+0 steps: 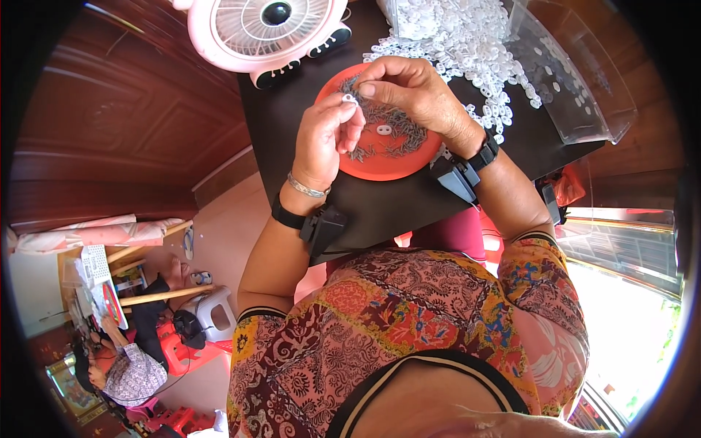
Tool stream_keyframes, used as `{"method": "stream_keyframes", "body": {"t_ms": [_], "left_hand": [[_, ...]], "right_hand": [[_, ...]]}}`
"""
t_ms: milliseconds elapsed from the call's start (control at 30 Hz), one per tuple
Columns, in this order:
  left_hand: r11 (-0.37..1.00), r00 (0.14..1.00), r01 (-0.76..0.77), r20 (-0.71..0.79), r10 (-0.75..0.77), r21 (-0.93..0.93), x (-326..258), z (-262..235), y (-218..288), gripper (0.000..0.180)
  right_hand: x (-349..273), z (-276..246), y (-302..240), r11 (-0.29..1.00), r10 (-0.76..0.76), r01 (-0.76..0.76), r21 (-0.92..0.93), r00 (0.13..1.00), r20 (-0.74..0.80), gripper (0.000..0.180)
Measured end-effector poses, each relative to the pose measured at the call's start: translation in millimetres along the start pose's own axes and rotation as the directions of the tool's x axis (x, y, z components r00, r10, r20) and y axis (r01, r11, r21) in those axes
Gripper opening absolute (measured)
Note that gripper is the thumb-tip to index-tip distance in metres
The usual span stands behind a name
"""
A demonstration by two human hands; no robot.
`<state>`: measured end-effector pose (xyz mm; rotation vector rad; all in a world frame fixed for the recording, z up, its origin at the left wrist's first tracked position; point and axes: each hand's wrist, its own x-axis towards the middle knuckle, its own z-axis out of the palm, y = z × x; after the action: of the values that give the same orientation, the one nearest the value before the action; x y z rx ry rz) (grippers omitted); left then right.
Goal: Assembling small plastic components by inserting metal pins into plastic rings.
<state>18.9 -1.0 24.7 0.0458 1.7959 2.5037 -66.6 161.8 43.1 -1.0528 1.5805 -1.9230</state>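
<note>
Over a round orange-red plate [376,171], both hands meet. My left hand [321,139] pinches a small white oval plastic piece with holes [349,98] between thumb and forefinger, its other fingers curled. Right beside that piece, the thumb and forefinger of my right hand [420,95] are pressed together; whatever sits between them is too small to make out. Many small grey screws [405,139] are spread across the plate. Among them lies one more white oval piece [384,130].
A large heap of white oval pieces [467,44] covers the far part of the dark table [285,117]. A clear plastic bin [584,95] lies at the far right. At the far left stands a pink fan [270,29]. Another person [135,372] sits off to the lower left.
</note>
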Motion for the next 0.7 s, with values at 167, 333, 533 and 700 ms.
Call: {"method": "stream_keyframes", "body": {"t_ms": [167, 333, 533, 700], "left_hand": [[0.994, 0.992, -0.077, -0.098, 0.084, 0.072, -3.7, 8.4, 3.5, 0.025], [0.991, 0.989, -0.088, -0.108, 0.098, 0.1, -5.4, 11.0, 4.4, 0.026], [0.989, 0.988, -0.087, -0.119, 0.101, 0.123, -4.9, 10.3, 3.7, 0.026], [0.989, 0.987, -0.085, -0.124, 0.099, 0.118, -4.8, 11.0, 3.6, 0.026]], "right_hand": [[0.6, 1.1, 3.5, 0.999, 0.008, -0.009, -0.049, 1.0, -0.018, 0.014], [0.2, 2.3, 3.5, 1.0, 0.002, -0.002, 0.01, 1.0, -0.001, 0.014], [0.5, 0.3, 5.1, 0.999, 0.017, -0.018, -0.03, 1.0, -0.02, 0.013], [0.5, 0.1, 6.6, 0.999, 0.02, -0.021, -0.03, 0.999, -0.032, 0.014]]}}
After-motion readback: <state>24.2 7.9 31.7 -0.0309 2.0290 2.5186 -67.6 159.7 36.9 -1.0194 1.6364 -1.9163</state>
